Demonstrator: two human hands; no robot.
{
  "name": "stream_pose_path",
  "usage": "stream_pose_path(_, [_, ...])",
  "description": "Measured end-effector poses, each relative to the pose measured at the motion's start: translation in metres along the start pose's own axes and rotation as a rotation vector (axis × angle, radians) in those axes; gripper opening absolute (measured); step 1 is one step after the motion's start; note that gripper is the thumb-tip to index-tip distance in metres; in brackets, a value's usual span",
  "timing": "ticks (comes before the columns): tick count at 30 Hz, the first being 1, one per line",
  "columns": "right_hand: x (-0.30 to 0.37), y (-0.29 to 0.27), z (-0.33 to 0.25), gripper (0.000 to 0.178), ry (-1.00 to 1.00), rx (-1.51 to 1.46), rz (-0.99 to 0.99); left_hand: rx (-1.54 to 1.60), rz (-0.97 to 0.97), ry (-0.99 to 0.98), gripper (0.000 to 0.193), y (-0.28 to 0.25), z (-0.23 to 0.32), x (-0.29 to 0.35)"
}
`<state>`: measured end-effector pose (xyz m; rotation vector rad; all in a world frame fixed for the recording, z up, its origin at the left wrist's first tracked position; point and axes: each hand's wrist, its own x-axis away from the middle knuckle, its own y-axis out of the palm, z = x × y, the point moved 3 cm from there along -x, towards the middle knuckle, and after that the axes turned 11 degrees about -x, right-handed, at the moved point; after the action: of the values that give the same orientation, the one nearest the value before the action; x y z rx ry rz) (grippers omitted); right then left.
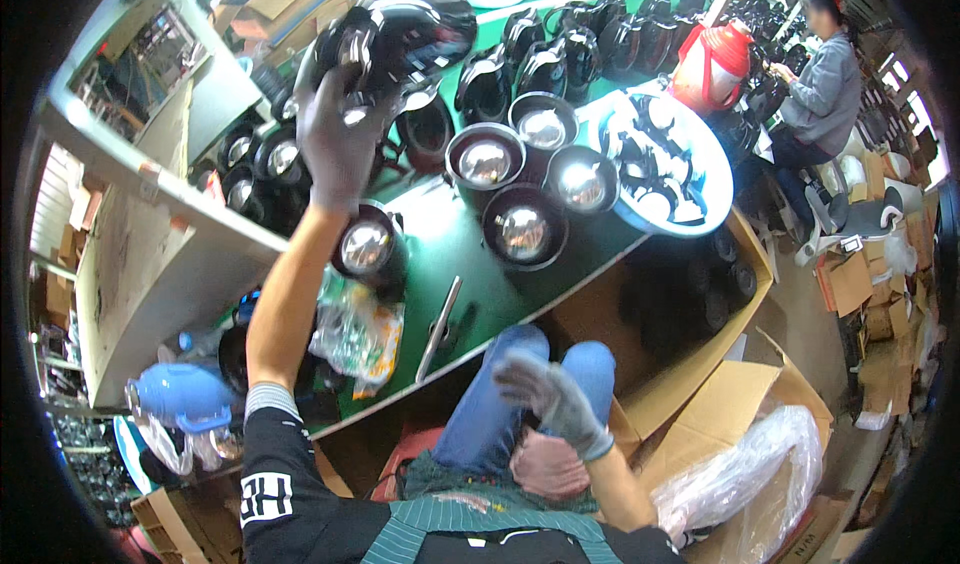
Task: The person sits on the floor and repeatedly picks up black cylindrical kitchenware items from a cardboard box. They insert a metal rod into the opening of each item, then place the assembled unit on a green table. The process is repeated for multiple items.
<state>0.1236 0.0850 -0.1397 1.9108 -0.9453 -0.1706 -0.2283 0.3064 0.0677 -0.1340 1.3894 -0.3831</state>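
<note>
My left hand (pixel 340 149), in a grey glove, reaches over the far left part of the green table (pixel 440 234). Its fingers are closed around a glossy black jug (pixel 425 34), held tilted above the others. My right hand (pixel 555 399), also gloved, hovers over my lap with fingers stretched out and holds nothing; it is slightly blurred. Several round black vessels with silvery insides stand mid-table, among them a near one (pixel 525 226). Another such vessel (pixel 366 246) sits below my left wrist.
Rows of black jugs (pixel 540 64) line the table's back. A blue basin (pixel 715 179) holds black and white parts, beside a red-and-white jug (pixel 712 64). A metal bar (pixel 438 329) and a plastic bag (pixel 355 334) lie nearer. An open carton (pixel 690 384) stands right; a person (pixel 825 84) sits beyond.
</note>
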Motion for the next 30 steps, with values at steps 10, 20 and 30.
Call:
stream_pose_path(10, [0.028,-0.063,0.067,0.059,0.043,-0.379,0.199,-0.339,-0.640,-0.037,0.066,0.326,-0.089,-0.044])
stream_pose_path(20, [0.026,-0.016,0.040,0.075,-0.134,-0.085,0.169,-0.724,-0.670,0.056,0.035,0.356,-0.130,0.000])
stream_pose_path(30, [0.022,-0.040,0.049,0.059,0.039,-0.161,0.225,-0.457,-0.392,0.134,0.038,0.240,-0.189,-0.023])
